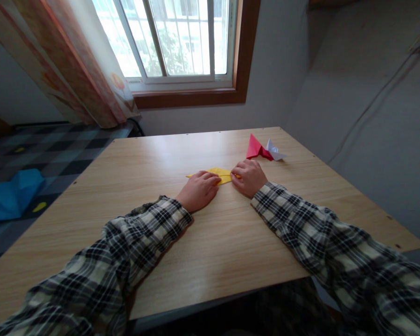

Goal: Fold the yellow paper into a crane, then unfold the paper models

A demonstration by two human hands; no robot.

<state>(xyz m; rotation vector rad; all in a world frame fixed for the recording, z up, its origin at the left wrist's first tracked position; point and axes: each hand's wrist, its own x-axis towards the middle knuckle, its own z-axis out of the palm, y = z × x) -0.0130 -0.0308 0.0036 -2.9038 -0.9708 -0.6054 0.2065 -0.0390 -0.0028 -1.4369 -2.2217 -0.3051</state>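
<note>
- Folded paper [220, 175] flat on table [210, 261], between both hands and partly under them.
- Left hand [198, 190] rests on its left end; right hand [249, 177] on its right end (fingertips touching the sheet).
- Second folded paper piece [264, 150] behind the right hand, slightly to its right, apart from it.
- Window [175, 37] well behind both hands.

Head view, single camera: worn at head height, faces forward and down over the surface [210, 252]; near edge close below, window [168, 42] far left.
</note>
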